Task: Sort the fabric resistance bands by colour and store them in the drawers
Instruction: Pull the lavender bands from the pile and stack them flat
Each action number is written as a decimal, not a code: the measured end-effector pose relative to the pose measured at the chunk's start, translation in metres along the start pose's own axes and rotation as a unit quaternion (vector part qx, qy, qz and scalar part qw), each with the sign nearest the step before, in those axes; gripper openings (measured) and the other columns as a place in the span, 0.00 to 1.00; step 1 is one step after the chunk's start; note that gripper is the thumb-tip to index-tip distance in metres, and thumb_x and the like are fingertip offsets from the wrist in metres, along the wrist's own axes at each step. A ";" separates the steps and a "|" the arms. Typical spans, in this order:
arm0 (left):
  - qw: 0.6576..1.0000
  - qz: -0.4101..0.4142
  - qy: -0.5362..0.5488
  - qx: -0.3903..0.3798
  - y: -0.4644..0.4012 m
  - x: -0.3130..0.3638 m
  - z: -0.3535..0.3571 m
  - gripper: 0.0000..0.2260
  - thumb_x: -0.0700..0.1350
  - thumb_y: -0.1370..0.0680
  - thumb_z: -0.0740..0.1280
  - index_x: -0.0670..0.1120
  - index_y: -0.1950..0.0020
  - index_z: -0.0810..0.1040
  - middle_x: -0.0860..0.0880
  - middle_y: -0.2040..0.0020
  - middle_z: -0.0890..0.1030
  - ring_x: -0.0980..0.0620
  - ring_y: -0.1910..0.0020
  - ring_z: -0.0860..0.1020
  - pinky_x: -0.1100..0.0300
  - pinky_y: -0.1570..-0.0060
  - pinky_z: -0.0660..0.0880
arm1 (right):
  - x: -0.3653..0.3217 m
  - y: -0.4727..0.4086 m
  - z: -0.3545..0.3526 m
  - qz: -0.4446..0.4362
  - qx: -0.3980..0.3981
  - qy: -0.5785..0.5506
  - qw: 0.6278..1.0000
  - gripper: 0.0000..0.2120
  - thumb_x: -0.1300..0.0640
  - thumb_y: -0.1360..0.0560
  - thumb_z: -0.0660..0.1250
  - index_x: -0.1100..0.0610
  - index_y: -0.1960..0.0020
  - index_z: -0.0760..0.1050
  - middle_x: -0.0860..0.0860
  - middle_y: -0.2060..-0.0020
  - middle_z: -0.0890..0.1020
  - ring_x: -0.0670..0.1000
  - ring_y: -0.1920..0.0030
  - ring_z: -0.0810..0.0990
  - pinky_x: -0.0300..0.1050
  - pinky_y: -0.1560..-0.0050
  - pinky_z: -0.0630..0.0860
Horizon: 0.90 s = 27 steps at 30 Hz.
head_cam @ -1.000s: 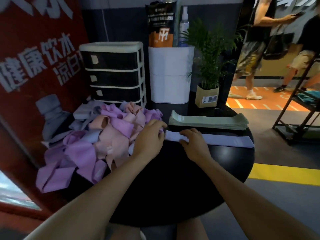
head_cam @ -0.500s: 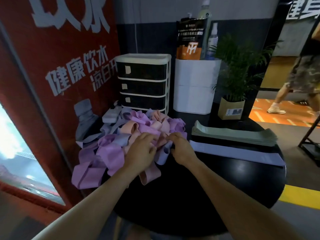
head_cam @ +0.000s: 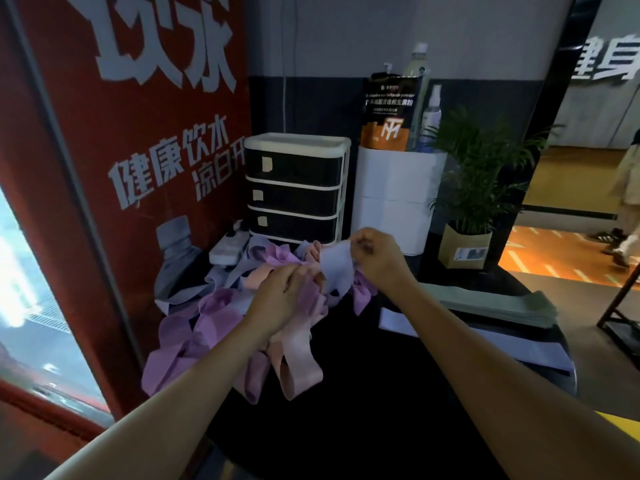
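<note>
Right hand [head_cam: 375,258] lifted lavender band [head_cam: 337,271], apparently pinched.

Band pile [head_cam: 221,317] blocks drawers [head_cam: 294,195]

Light: dim indoors, brightest at the glowing window [head_cam: 24,289] on the left and the orange floor [head_cam: 554,251] at far right | Shadows: the black desk [head_cam: 381,410] is rendered almost featureless | Blur: soft focus throughout, a passer-by [head_cam: 627,202] is smeared | Distortion: straight lines are bowed toward the edges.
</note>
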<state>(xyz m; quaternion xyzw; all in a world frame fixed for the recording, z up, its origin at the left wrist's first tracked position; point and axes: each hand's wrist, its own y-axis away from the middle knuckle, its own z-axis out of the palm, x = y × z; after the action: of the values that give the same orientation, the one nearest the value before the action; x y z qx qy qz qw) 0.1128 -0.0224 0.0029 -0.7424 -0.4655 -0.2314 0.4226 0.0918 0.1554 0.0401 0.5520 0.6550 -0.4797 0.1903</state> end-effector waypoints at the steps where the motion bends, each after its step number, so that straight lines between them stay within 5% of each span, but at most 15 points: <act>1: 1.000 0.002 0.022 0.003 -0.003 0.002 -0.001 0.12 0.44 0.18 0.56 0.43 0.49 0.79 0.52 0.52 0.80 0.59 0.55 0.75 0.70 0.55 0.68 | -0.006 -0.004 -0.005 -0.004 0.010 -0.007 1.000 0.04 0.67 0.25 0.62 0.66 0.54 0.76 0.54 0.69 0.76 0.51 0.65 0.72 0.40 0.60 0.69; 4: 0.998 0.004 0.058 0.002 -0.010 0.010 -0.003 0.10 0.47 0.19 0.59 0.44 0.46 0.77 0.52 0.52 0.79 0.60 0.54 0.76 0.68 0.54 0.70 | -0.022 -0.012 -0.015 -0.023 0.032 -0.022 0.999 0.06 0.67 0.24 0.61 0.69 0.54 0.76 0.52 0.71 0.75 0.46 0.70 0.71 0.36 0.65 0.69; 9: 0.987 0.014 0.157 -0.016 -0.023 0.043 0.000 0.14 0.46 0.25 0.68 0.47 0.42 0.71 0.54 0.47 0.76 0.61 0.50 0.75 0.74 0.57 0.73 | -0.049 -0.018 -0.027 -0.064 0.043 -0.050 0.996 0.08 0.65 0.23 0.62 0.60 0.61 0.73 0.48 0.73 0.73 0.45 0.70 0.70 0.44 0.61 0.71; 13: 0.983 0.024 0.181 0.010 -0.040 0.064 -0.001 0.17 0.45 0.28 0.73 0.45 0.43 0.71 0.50 0.47 0.77 0.53 0.49 0.76 0.60 0.48 0.76 | -0.071 -0.019 -0.042 -0.094 0.062 -0.053 0.992 0.10 0.63 0.24 0.63 0.56 0.63 0.73 0.48 0.70 0.76 0.45 0.67 0.74 0.46 0.57 0.75; 17: 0.985 0.054 0.157 0.053 -0.047 0.077 -0.006 0.07 0.42 0.22 0.64 0.41 0.46 0.74 0.45 0.51 0.79 0.48 0.52 0.78 0.51 0.51 0.75 | -0.081 -0.019 -0.058 -0.092 0.053 -0.058 0.993 0.06 0.61 0.24 0.65 0.61 0.58 0.78 0.51 0.68 0.78 0.47 0.66 0.75 0.47 0.58 0.74; 22: 0.986 0.048 0.153 0.047 -0.040 0.072 -0.014 0.12 0.42 0.21 0.58 0.37 0.62 0.70 0.44 0.68 0.65 0.52 0.68 0.63 0.57 0.65 0.60 | -0.069 -0.008 -0.068 -0.025 -0.007 -0.082 0.996 0.07 0.61 0.25 0.67 0.64 0.60 0.78 0.56 0.69 0.75 0.47 0.68 0.70 0.44 0.61 0.70; 27: 0.992 0.029 0.113 0.053 -0.035 0.061 -0.022 0.10 0.38 0.19 0.56 0.38 0.57 0.73 0.42 0.62 0.67 0.51 0.62 0.65 0.64 0.66 0.60 | -0.051 0.006 -0.071 -0.008 -0.070 -0.080 0.994 0.07 0.61 0.26 0.69 0.59 0.63 0.78 0.60 0.64 0.77 0.53 0.63 0.73 0.47 0.57 0.74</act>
<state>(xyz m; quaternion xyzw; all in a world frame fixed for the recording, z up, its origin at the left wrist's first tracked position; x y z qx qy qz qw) 0.1106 -0.0035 0.0745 -0.7011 -0.4045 -0.2766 0.5179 0.1337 0.1866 0.1105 0.4913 0.6743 -0.4768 0.2766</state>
